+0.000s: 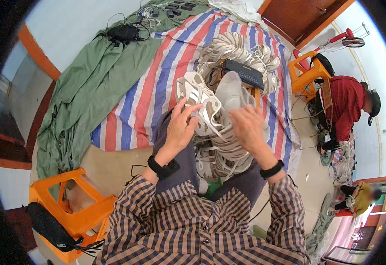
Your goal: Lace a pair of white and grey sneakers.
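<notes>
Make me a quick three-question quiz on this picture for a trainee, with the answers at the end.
1. True or false: the right hand looks more blurred than the left hand.
2. Which is nearest the left hand? A) the dark purse; B) the white-and-tan shoe upper; C) the orange stool.
3. Fill in the missing colour: the sheet has red, white and ____ stripes.

Key: 1 true; 2 B; 3 blue.
</notes>
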